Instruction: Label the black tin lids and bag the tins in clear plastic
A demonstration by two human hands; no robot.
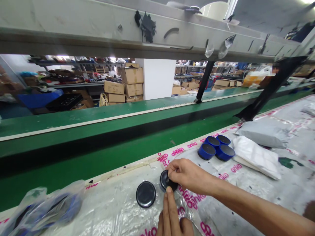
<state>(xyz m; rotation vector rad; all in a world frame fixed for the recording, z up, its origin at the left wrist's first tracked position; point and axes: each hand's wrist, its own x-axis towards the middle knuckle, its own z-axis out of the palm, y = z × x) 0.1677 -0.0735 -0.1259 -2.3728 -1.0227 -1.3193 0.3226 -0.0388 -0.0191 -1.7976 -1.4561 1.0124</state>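
My right hand (pixel 189 175) reaches in from the right and pinches a tilted black round disc (pixel 167 181) between thumb and fingers. My left hand (pixel 171 218) comes up from the bottom edge, its extended fingertips touching the disc's lower rim. Just left of them, a second black disc (pixel 146 194) lies flat on the clear plastic sheet (pixel 110 200) covering the bench. Several blue cylinders with black tops (pixel 216 147) stand grouped farther right, out of reach of my fingers.
A plastic bag with blue items (pixel 43 208) lies at the lower left. White packets (pixel 256 157) and a grey mailer bag (pixel 263 132) lie on the right. Pink-printed tape (pixel 179 147) edges the bench. A green conveyor (pixel 98 129) runs behind it, under a grey overhead beam (pixel 98 32).
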